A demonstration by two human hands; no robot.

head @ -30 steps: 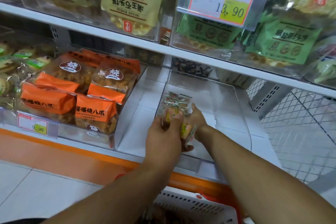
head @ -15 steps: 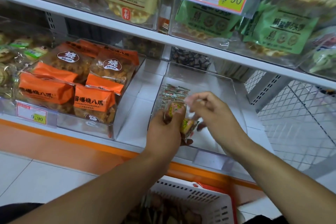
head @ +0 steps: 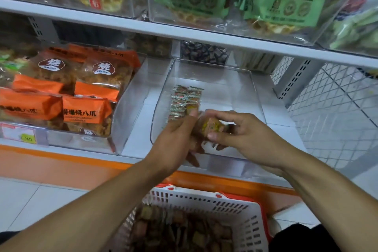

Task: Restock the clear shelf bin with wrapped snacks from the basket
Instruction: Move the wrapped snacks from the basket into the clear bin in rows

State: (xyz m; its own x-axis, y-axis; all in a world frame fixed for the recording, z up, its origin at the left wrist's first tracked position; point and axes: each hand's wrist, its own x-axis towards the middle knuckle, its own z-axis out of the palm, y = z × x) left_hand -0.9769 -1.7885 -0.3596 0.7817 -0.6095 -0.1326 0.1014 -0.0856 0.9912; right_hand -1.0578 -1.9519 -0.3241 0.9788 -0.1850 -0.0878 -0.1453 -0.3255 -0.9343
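Note:
A clear shelf bin [head: 253, 88] stands on the lower shelf. Inside it, along its left side, lies a neat row of small wrapped snacks [head: 185, 99]. My left hand [head: 176, 137] grips a bunch of wrapped snacks over the bin's front part. My right hand [head: 243, 135] pinches one wrapped snack [head: 210, 126] from that bunch between thumb and fingers. Below, at the bottom of the view, a white basket [head: 235, 204] with red trim holds many more wrapped snacks [head: 184, 233].
A clear bin of orange snack bags [head: 86, 108] stands left of the restocked bin, with a price tag [head: 18, 135] on its front. The upper shelf edge [head: 184, 35] carries bins of green and beige bags. A wire mesh panel [head: 337, 118] closes the right side.
My right hand has come back from above the row and closed onto a snack in the bunch my left hand holds. The view has tilted down, showing more of the basket.

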